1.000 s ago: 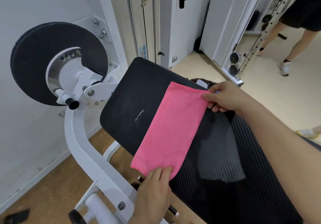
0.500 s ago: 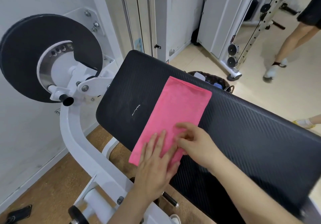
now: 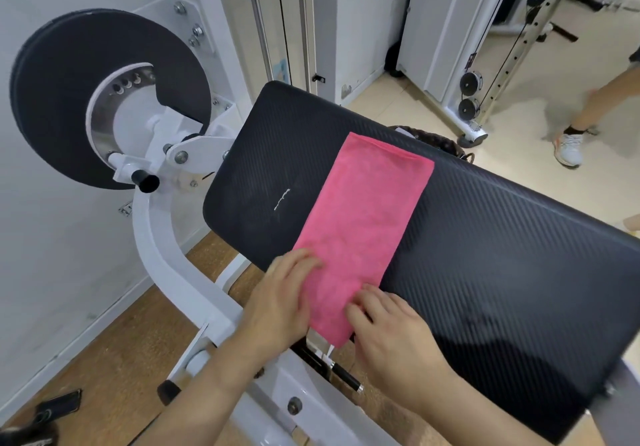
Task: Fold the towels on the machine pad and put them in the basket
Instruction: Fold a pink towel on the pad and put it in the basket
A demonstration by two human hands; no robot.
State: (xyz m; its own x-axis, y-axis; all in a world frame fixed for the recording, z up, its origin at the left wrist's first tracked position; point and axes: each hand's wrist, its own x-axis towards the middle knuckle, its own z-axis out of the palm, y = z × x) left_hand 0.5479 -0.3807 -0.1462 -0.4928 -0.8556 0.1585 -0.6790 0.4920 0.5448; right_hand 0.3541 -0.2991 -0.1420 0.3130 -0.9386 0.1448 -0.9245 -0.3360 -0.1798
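Observation:
A pink towel (image 3: 367, 224), folded into a long strip, lies across the black machine pad (image 3: 502, 237), and its near end hangs over the pad's front edge. My left hand (image 3: 282, 296) holds the near left corner, fingers on top and the thumb hidden under the cloth. At the near right corner my right hand (image 3: 391, 334) pinches the towel with bent fingers. Just behind the pad's far edge, the rim of a dark woven basket (image 3: 441, 141) shows; the rest of it is hidden.
A black weight disc (image 3: 69, 99) on the white machine frame (image 3: 162, 255) stands at the left. Cable-machine posts (image 3: 498, 75) rise behind. Another person's leg and white shoe (image 3: 569, 147) are at the far right, on the tan floor.
My right hand came back from the towel's far end to the near end. Both hands pressed flat on the cloth, then spread apart to its near corners.

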